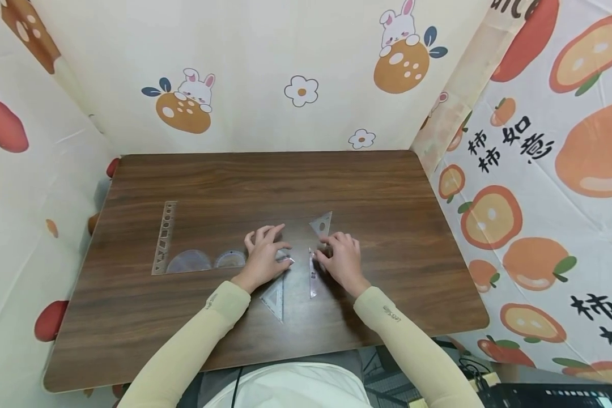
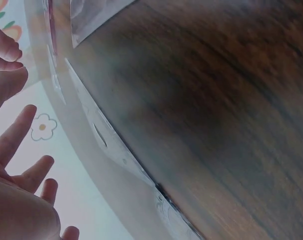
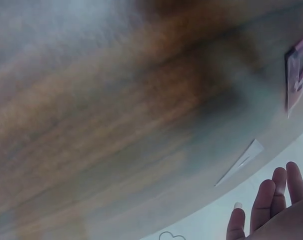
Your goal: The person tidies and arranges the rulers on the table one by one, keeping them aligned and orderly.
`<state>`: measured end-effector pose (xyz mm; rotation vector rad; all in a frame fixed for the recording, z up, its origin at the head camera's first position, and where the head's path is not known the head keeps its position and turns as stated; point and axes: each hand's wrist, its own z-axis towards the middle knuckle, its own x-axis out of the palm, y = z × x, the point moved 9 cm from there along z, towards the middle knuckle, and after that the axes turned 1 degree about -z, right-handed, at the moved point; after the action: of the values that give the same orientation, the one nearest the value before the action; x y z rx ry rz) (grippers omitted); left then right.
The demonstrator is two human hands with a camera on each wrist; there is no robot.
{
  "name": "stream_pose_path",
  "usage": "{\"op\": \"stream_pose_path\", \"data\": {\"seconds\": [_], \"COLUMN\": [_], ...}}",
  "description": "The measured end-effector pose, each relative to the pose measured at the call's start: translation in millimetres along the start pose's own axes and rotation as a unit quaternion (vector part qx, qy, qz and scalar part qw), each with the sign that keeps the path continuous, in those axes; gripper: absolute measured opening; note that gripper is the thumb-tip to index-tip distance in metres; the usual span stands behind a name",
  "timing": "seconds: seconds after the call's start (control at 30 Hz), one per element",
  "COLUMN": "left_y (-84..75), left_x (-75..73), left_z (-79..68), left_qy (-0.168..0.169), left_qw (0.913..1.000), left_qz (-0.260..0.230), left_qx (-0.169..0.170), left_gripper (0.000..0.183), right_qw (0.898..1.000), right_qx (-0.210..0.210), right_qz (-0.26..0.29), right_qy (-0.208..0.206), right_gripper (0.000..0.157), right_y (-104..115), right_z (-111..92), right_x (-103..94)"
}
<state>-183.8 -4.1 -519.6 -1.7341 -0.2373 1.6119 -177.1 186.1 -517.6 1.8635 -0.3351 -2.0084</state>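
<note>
My left hand (image 1: 265, 255) is over a small clear piece (image 1: 281, 255), its fingers spread. In the left wrist view, no thing shows between its fingers. Below that hand lies a clear set square (image 1: 274, 297), point downward. On the other side, my right hand (image 1: 344, 260) has its thumb close to the top of a narrow clear piece with a slight purple tint (image 1: 313, 277); whether they touch I cannot tell. Just beyond its fingers lies another clear set square (image 1: 322, 223). The right wrist view shows this hand's fingers (image 3: 264, 200) straight, its thumb hidden.
Left on the brown wooden table (image 1: 224, 323) lie a clear stencil ruler (image 1: 164, 238) and two clear protractors (image 1: 188, 261) in a row. Patterned sheets (image 1: 265, 113) hang behind and at the sides. A dark device (image 1: 556, 395) with cables is at the lower right.
</note>
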Motion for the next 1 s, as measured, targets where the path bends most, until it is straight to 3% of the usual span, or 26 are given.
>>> {"op": "stream_pose_path", "data": {"seconds": [0.6, 1.0], "left_y": [-5.0, 1.4], "left_x": [4.0, 12.1], "left_z": [0.0, -4.8], "left_qy": [0.011, 0.004], "left_qw": [0.9999, 1.0000], "left_qz": [-0.003, 0.005], "left_qx": [-0.007, 0.003], "left_gripper": [0.032, 0.034], "right_qw": [1.000, 0.997], "right_qx": [0.017, 0.017], "right_qz": [-0.007, -0.062], "right_qy": [0.001, 0.038], "right_gripper": [0.038, 0.052], "right_y": [-5, 5], "right_z": [-4, -22], "right_x": [5.7, 40.4]}}
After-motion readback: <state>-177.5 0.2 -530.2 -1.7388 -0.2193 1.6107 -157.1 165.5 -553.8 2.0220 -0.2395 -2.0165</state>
